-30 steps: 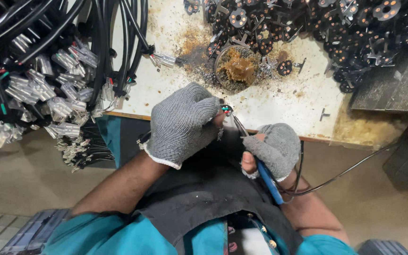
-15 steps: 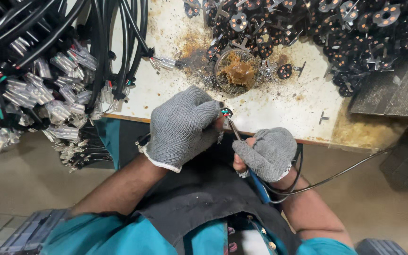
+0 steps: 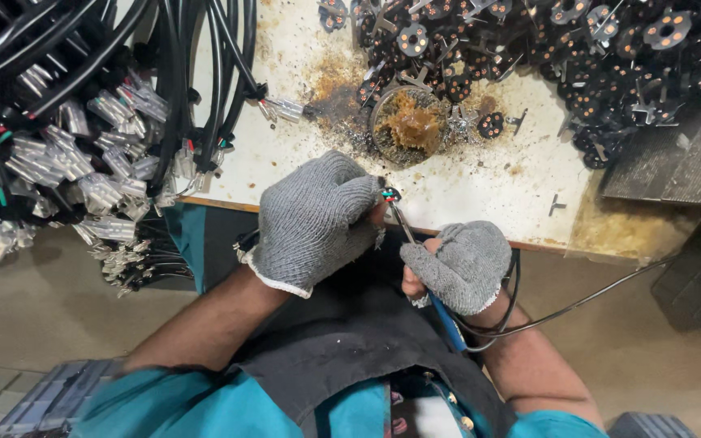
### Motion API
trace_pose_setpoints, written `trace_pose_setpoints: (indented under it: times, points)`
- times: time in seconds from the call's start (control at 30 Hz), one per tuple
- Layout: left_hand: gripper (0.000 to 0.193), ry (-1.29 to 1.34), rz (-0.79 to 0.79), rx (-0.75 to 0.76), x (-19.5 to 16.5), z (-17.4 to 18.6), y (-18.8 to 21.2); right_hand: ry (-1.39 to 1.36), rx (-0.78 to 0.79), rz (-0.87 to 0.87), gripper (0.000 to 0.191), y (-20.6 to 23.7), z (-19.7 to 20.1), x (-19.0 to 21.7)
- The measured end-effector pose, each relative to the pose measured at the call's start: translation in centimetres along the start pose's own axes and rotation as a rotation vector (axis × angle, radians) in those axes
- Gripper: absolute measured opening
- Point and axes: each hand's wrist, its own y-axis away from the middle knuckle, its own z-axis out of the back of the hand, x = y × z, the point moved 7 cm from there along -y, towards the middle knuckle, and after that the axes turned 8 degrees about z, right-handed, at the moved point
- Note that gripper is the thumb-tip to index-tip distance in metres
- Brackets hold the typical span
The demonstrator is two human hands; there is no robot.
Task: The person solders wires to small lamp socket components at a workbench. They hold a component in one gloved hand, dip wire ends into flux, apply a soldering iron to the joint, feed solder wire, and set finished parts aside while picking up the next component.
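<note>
Right now I see my left hand (image 3: 318,221) pinched shut on a small wired part (image 3: 389,195) at its fingertips, just over the bench edge (image 3: 480,237). My right hand (image 3: 458,266) is clamped around the soldering iron (image 3: 425,268), whose tip touches that part.

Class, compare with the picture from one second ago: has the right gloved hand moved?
Yes. The right hand has drawn back a little from the table edge, toward the body, while gripping the soldering iron.

Gloved left hand (image 3: 318,223) and right hand (image 3: 460,268) close together, fingers curled shut.
</note>
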Motion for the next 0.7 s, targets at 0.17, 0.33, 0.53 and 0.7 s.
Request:
trace_pose_setpoints:
  times: [0.17, 0.33, 0.53, 0.7]
  points:
    - [0.022, 0.018, -0.011, 0.006, 0.0, 0.0, 0.0, -0.031, -0.058, -0.01, 0.036, 0.1, 0.1, -0.3]
    - [0.021, 0.011, -0.023, 0.001, 0.0, -0.1, 0.0, -0.341, -0.342, 0.2, 0.025, 1.3, 1.7, 1.0]
    - [0.018, -0.016, -0.046, -0.035, -0.1, 0.1, 0.1, -0.196, -0.889, 0.489, 0.041, 3.6, 3.4, 3.3]
    - [0.015, -0.063, -0.039, -0.063, -0.2, -0.1, 0.1, -0.502, -1.015, 0.501, 0.042, 3.0, 6.4, 2.4]
